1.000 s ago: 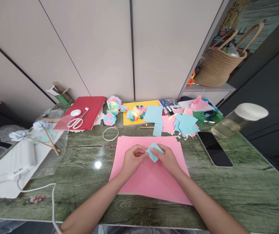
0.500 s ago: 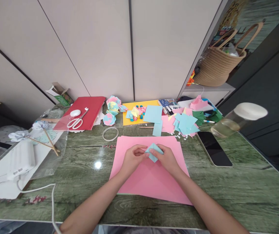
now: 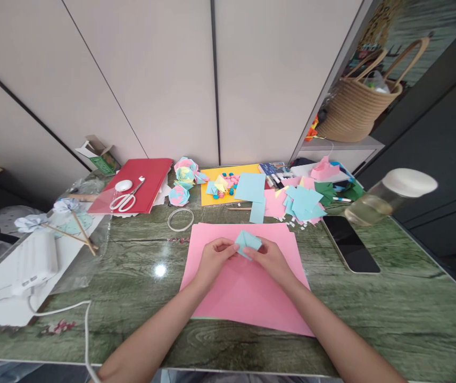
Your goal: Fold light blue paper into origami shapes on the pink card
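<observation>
A small folded piece of light-blue paper is held between my two hands, over a stack of pink paper sheets. My left hand pinches its left corner between thumb and fingers. On the other side, my right hand grips the lower right edge, thumb in front and fingers behind. Crease lines show on the face of the folded paper. The fingers behind it are partly hidden.
Scissors rest on a red folder. Folded paper balls, a wire ring, loose blue and pink paper pieces lie behind the pink sheets. At right are a phone and a bottle; a power bank is left.
The folded paper has turned and shifted slightly left and up in my hands. My left fingers have closed onto its left corner; my right hand keeps its hold.
</observation>
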`<state>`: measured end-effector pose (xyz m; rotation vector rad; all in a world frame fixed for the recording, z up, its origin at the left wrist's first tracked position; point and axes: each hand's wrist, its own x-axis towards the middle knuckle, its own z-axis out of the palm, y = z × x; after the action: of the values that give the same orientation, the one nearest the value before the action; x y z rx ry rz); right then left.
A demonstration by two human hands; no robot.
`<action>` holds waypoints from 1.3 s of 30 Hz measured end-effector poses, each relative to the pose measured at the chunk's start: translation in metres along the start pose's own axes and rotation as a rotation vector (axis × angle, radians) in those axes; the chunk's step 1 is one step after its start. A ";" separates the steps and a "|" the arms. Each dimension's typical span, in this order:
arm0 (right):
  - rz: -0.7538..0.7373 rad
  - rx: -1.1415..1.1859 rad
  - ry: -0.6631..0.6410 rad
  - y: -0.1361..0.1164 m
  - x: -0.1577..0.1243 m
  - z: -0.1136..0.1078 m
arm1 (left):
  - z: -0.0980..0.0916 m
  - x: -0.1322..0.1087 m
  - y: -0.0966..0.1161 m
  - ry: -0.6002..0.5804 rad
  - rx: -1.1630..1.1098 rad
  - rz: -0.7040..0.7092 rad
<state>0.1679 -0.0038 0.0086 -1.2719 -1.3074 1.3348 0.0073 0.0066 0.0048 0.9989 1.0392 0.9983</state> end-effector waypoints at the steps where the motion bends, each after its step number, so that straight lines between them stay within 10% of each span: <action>1: 0.003 0.039 -0.015 0.000 0.000 0.000 | 0.000 0.000 0.000 0.006 -0.022 0.004; 8: -0.022 0.037 0.048 0.000 0.001 -0.003 | 0.006 -0.005 0.005 -0.203 -0.062 -0.071; 21: -0.018 -0.011 -0.001 0.003 0.001 -0.002 | -0.004 0.002 -0.002 0.030 -0.019 0.062; 39: -0.028 -0.040 -0.051 0.005 0.001 -0.001 | 0.002 -0.003 0.003 -0.129 -0.080 -0.003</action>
<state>0.1688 -0.0031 0.0039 -1.2495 -1.3891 1.3356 0.0087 0.0040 0.0083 0.9822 0.8875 0.9534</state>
